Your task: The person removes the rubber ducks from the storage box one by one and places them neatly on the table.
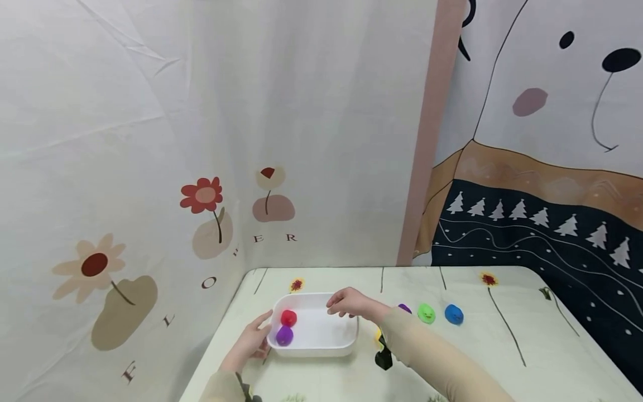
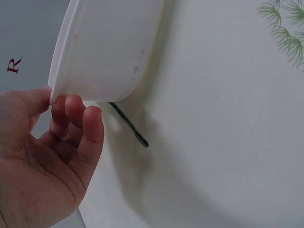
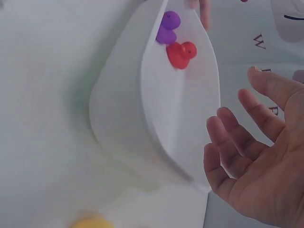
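Note:
A white plastic tub [image 1: 326,329] stands on the table with a red rubber duck [image 3: 179,55] and a purple rubber duck [image 3: 168,28] inside, together at its left end. My left hand [image 2: 57,156] pinches the tub's left rim, thumb on the outer side and fingertips beneath the lip. Over the tub's right end is my right hand [image 1: 351,303], its fingers spread and loosely bent. Nothing lies between those fingers in the right wrist view.
Right of the tub lie a green duck [image 1: 426,314], a blue duck [image 1: 454,314] and a purple toy [image 1: 404,307], partly behind the right arm. A yellow toy [image 1: 378,336] shows beside the right sleeve. Printed curtains [image 1: 326,139] hang behind the table.

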`<state>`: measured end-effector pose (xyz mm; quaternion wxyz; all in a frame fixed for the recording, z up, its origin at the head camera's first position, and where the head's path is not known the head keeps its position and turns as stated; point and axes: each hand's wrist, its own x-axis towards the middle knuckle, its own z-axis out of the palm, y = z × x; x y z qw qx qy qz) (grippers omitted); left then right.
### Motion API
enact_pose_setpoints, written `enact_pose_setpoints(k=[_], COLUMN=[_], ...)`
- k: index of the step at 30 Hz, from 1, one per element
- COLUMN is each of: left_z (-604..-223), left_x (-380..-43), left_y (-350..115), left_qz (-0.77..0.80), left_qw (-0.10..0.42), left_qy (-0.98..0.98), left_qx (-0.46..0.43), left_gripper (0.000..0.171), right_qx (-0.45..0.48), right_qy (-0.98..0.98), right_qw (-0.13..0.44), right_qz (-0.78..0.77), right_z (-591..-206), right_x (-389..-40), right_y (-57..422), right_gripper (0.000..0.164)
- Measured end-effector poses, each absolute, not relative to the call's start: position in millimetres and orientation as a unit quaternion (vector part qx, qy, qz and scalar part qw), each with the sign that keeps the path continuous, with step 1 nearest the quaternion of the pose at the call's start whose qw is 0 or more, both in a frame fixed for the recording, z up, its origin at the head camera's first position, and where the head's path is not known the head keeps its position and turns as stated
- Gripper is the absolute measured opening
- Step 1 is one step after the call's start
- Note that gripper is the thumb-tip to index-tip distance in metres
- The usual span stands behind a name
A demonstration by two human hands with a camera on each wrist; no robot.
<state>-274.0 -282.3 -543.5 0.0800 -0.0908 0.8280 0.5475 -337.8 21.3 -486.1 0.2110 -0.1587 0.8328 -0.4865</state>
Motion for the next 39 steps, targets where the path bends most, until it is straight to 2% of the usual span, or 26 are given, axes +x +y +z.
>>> enact_pose_setpoints(k=[8,18,26,31,39], left_z=[-541.9,-540.5,-540.2,-542.3,-539.7], left_x=[-273.3,-272.7,-272.5,-272.7,-270.7], left_y=[-280.9,-280.6,-279.4,-279.7,-279.3], left_qz=[0.544,0.548,0.551,0.558,0.555], left_qw=[0.086,0.090,0.092,0.088,0.086], left_qy=[0.829,0.826,0.824,0.820,0.823], left_qx=[-0.094,-0.098,-0.091,-0.088,-0.085], left_gripper=[0.051,0.052,0.051,0.052,0.052], right_qx=[-0.159,-0.145,-0.129,-0.119,-0.109], right_qy=[0.823,0.807,0.805,0.810,0.818], right_qw=[0.220,0.229,0.229,0.230,0.223], right_qz=[-0.499,-0.525,-0.532,-0.527,-0.519], right_z=[-491.0,-491.7,-497.5,-505.1,-511.5], right_x=[-334.6,-321.5,-315.7,-315.4,-307.0], right_y=[-15.7,-51.5,-69.2,-77.4,-89.6], right_gripper=[0.026,0.019,0.015,0.021,0.019])
